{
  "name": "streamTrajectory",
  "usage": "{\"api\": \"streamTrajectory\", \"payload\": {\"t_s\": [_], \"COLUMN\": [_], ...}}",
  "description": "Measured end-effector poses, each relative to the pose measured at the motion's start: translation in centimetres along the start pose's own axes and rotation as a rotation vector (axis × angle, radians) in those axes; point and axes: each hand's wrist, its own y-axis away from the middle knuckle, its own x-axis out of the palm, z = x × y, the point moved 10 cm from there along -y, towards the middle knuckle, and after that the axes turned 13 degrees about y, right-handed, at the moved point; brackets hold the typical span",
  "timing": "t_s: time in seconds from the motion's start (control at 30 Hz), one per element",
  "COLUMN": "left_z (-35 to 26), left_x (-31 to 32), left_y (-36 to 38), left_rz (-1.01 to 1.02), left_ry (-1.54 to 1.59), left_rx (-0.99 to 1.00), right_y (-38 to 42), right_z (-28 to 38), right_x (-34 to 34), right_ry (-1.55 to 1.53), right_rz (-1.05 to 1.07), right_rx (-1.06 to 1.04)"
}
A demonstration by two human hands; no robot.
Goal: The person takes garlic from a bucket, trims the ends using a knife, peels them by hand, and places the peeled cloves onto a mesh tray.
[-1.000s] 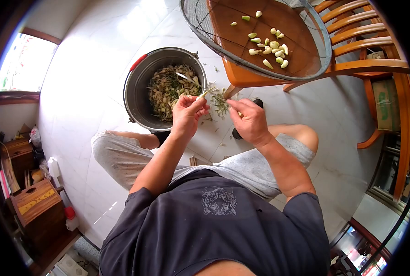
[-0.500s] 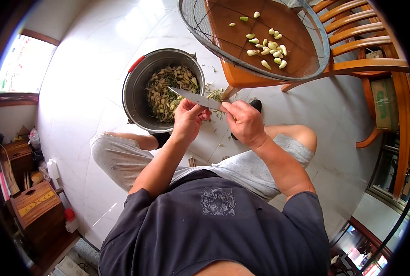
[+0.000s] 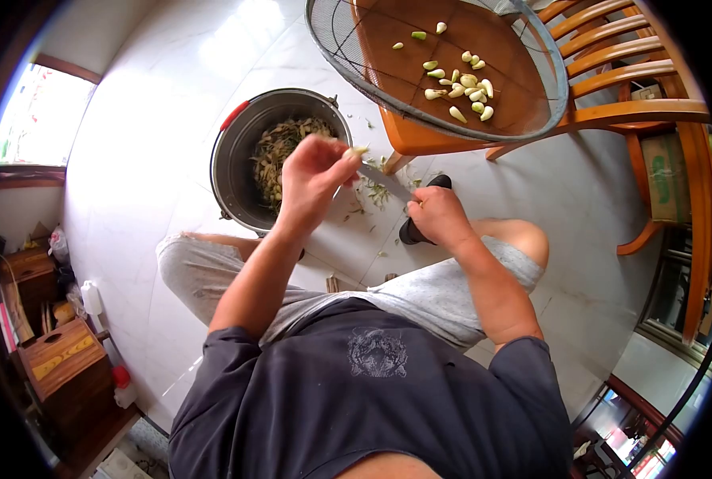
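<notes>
My left hand [image 3: 314, 177] is raised over the near right rim of a metal bucket [image 3: 225, 172]. Its thumb and fingers pinch a small pale garlic clove [image 3: 357, 152]. The fist of my right hand [image 3: 439, 214] is wrapped round the handle of a knife [image 3: 388, 181], whose blade points up and left, its tip close to the clove. Inside the bucket lies a heap of unpeeled bulbs with dry stalks [image 3: 280, 152], partly hidden by my left hand. Several peeled cloves [image 3: 469, 81] rest in a round mesh sieve [image 3: 565, 80].
The sieve sits on a wooden chair [image 3: 408, 142] at the upper right. Trimmings [image 3: 378, 191] are scattered on the tiled floor between the bucket and my shoe [image 3: 412, 232]. Wooden boxes [image 3: 61, 359] stand at the far left.
My left hand has risen up and left with the clove, which now shows at the fingertips. My right hand has drawn the knife down and right, and the blade tip has swung away from the bucket.
</notes>
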Motion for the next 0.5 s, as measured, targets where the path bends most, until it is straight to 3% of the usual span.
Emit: {"api": "streamTrajectory", "payload": {"t_s": [0.17, 0.23, 0.33, 0.43, 0.5], "left_z": [-3.9, -3.6, -5.6, -8.0, -5.6], "left_x": [7.6, 9.8, 9.0, 1.4, -6.9], "left_y": [-6.5, -8.9, -10.2, -10.7, -11.2], "left_rz": [0.183, 0.282, 0.28, 0.015, -0.142], "left_ry": [-0.633, -0.779, -0.738, -0.478, -0.418], "left_rx": [0.184, 0.292, 0.318, 0.173, -0.026], "right_y": [-0.4, -0.2, -0.2, -0.2, -0.2], "right_z": [2.3, 2.4, 2.2, 2.0, 1.7], "right_x": [0.4, -0.3, -0.2, -0.7, -0.8], "right_ry": [0.032, -0.039, -0.032, -0.035, 0.001], "right_rz": [0.009, 0.018, -0.017, -0.048, -0.138], "right_rx": [-0.19, -0.128, -0.146, -0.151, -0.196]}}
